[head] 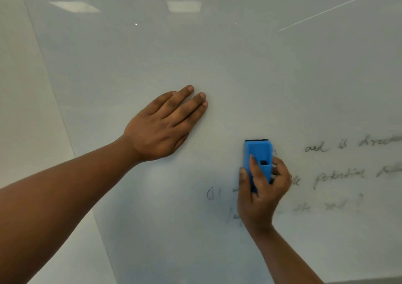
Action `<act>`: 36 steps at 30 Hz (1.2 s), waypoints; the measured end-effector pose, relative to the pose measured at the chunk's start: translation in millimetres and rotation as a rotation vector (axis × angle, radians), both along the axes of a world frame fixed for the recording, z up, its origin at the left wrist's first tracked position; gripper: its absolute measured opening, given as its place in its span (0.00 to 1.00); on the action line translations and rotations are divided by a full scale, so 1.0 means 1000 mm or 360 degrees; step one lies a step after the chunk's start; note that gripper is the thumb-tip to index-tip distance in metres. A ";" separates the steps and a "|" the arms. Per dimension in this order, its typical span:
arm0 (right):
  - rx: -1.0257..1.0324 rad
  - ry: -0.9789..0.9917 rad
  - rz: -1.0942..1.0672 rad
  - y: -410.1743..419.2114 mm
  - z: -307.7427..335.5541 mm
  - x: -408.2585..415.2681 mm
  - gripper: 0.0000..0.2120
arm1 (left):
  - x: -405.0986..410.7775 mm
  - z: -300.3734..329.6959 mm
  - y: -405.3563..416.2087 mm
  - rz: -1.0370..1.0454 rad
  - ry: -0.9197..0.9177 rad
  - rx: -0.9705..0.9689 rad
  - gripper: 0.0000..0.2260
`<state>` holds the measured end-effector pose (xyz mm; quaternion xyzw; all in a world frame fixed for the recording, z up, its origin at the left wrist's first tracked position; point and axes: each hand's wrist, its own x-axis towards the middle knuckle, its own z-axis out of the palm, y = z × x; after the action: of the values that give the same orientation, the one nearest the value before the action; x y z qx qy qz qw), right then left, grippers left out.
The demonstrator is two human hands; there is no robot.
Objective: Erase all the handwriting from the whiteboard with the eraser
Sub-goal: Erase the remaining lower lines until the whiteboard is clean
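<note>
A glossy whiteboard (239, 66) fills most of the view. Black handwriting (339, 174) runs in several lines across its lower right, and part of it is hidden behind my right hand. My right hand (261, 194) grips a blue eraser (258, 153) whose dark felt side lies against the board at the left end of the writing. My left hand (165, 127) rests flat on the board, fingers straight, up and to the left of the eraser.
The board's left edge (50, 83) slants down beside a plain white wall (21, 109). Ceiling lights (74, 7) reflect in the upper part of the board. A thin bright line (339, 6) crosses the top right corner.
</note>
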<state>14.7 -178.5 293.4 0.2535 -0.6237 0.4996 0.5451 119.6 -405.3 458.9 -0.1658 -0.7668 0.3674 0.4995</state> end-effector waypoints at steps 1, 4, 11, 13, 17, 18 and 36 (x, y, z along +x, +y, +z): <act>0.0070 0.0025 0.0025 -0.010 -0.004 0.009 0.17 | 0.000 -0.001 0.001 -0.0001 0.0002 -0.0011 0.27; 0.0510 0.0194 0.0191 -0.038 -0.020 0.034 0.19 | 0.000 -0.002 0.000 -0.0005 0.0008 -0.0017 0.27; 0.0136 0.0061 -0.0092 0.015 0.009 -0.006 0.17 | -0.001 -0.002 0.002 -0.0029 0.0038 -0.0027 0.27; -0.0114 -0.0115 -0.0164 0.028 0.029 -0.018 0.16 | -0.002 -0.003 0.002 -0.0028 0.0064 -0.0029 0.27; 0.0144 0.0005 -0.0097 0.006 0.035 0.002 0.15 | -0.009 -0.001 0.016 -0.0030 0.0117 -0.0030 0.27; 0.0289 0.0082 -0.0078 0.002 0.032 0.006 0.15 | -0.013 0.000 0.024 -0.0048 0.0124 -0.0043 0.26; 0.0246 0.0145 -0.0420 0.117 0.053 -0.079 0.17 | -0.084 0.040 0.137 -0.0086 0.0116 0.0045 0.24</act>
<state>-64.4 -61.0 346.3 0.2330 -0.6627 0.3622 0.6126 35.3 -267.8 499.3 -0.1658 -0.7484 0.3489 0.5391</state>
